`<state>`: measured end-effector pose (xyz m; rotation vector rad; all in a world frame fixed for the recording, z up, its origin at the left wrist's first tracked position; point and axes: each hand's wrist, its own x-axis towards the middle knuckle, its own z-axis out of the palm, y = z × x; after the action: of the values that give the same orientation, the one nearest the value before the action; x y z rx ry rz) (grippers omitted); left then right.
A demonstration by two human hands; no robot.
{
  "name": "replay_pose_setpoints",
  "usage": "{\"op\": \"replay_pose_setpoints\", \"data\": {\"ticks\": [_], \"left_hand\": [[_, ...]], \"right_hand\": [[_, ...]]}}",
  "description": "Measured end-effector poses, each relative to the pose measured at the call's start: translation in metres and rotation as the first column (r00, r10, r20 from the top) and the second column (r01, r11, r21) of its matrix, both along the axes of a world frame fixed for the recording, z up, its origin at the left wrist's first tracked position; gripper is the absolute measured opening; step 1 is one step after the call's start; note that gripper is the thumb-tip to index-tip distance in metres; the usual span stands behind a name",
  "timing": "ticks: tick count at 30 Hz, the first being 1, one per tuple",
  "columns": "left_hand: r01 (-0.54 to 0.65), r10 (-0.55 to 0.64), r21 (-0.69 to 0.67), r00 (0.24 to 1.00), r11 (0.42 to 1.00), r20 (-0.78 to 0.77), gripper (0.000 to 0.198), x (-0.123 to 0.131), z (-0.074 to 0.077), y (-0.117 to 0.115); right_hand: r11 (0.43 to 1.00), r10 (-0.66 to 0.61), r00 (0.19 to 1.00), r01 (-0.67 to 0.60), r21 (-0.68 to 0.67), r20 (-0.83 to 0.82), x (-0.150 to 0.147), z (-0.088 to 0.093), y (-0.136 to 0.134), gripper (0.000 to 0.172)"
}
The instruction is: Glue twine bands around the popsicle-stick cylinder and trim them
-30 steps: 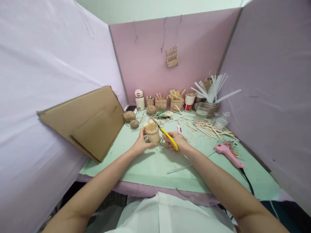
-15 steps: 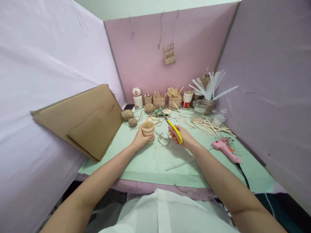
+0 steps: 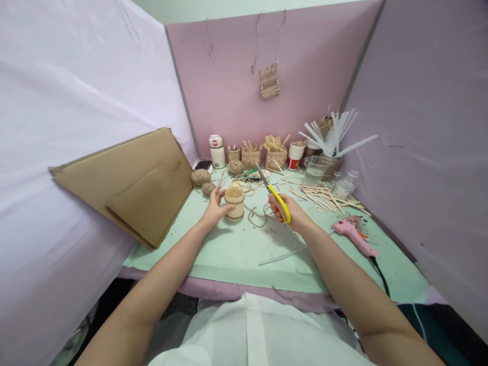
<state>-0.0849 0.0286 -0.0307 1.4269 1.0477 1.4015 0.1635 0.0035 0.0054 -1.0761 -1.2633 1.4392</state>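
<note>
A small round cup made of wooden sticks [image 3: 235,204], with twine bands round it, stands upright on the green tabletop [image 3: 229,259]. Beside its left side is my left hand [image 3: 216,209], thumb and fingers spread apart and nothing gripped. My right hand [image 3: 285,209] is closed round yellow-handled scissors [image 3: 280,202], whose blades point up and away to the left. Between the cup and my right hand lies a loose length of twine [image 3: 258,217].
Balls of twine [image 3: 201,177] sit behind my left hand, near a leaning cardboard sheet [image 3: 133,188]. Loose wooden sticks [image 3: 328,197] and a pink glue gun [image 3: 354,237] lie on the right. A clear glue stick [image 3: 282,256] is in front. Stick-filled baskets [image 3: 276,159] line the back.
My left hand has let go of the cup and opened, shifting slightly left of it. The scissors stay in my right hand. The whole view has shifted slightly.
</note>
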Motion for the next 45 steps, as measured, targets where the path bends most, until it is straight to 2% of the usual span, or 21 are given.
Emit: {"op": "replay_pose_setpoints", "data": {"ticks": [4,9,15,19,22,27,31,34,38,42,45], "left_hand": [[0.03,-0.03,0.003,0.999,1.0,0.036,0.102,-0.017,0.002,0.009],[0.128,-0.127,-0.019,0.991,0.992,0.046,0.106,-0.02,0.005,0.008],[0.169,-0.173,-0.043,0.98,0.985,-0.096,0.109,-0.008,0.009,-0.002],[0.149,-0.151,-0.025,0.966,0.989,-0.208,0.098,0.003,0.008,-0.005],[0.154,-0.152,-0.006,0.964,0.988,-0.217,0.089,0.004,0.01,-0.004],[0.346,-0.355,-0.09,0.928,0.934,-0.111,0.087,-0.008,0.018,-0.005],[0.417,-0.429,-0.128,0.899,0.9,-0.084,0.094,-0.015,0.019,-0.004],[0.409,-0.415,-0.082,0.907,0.909,-0.073,0.106,-0.015,0.018,-0.003],[0.311,-0.311,-0.029,0.936,0.95,-0.167,0.112,-0.009,0.015,-0.003],[0.221,-0.214,-0.01,0.934,0.975,-0.286,0.103,-0.004,0.016,-0.007],[0.25,-0.24,0.006,0.935,0.968,-0.259,0.094,-0.004,0.017,-0.008]], "right_hand": [[1.0,-0.01,1.0,0.01,0.01,-0.007,0.002,0.003,-0.001,0.049],[0.999,-0.026,1.0,0.026,0.025,-0.011,0.002,0.002,-0.002,0.048],[0.999,-0.028,1.0,0.029,0.029,-0.004,0.0,0.004,-0.005,0.047],[1.0,-0.024,1.0,0.024,0.01,-0.011,0.0,0.005,-0.006,0.048],[1.0,-0.026,0.999,0.026,0.017,-0.018,0.0,0.004,-0.005,0.047],[0.999,-0.027,1.0,0.027,0.019,-0.007,0.002,0.002,-0.004,0.045],[0.999,-0.027,1.0,0.028,0.022,-0.011,0.001,0.003,-0.005,0.045],[0.999,-0.043,0.999,0.043,0.021,-0.005,0.0,0.004,-0.007,0.045],[0.999,-0.036,0.999,0.036,0.036,0.006,0.0,0.006,-0.008,0.046],[0.998,-0.035,0.999,0.034,0.043,0.004,0.0,0.005,-0.009,0.048],[0.999,-0.028,1.0,0.028,0.035,0.002,0.0,0.005,-0.008,0.048]]}}
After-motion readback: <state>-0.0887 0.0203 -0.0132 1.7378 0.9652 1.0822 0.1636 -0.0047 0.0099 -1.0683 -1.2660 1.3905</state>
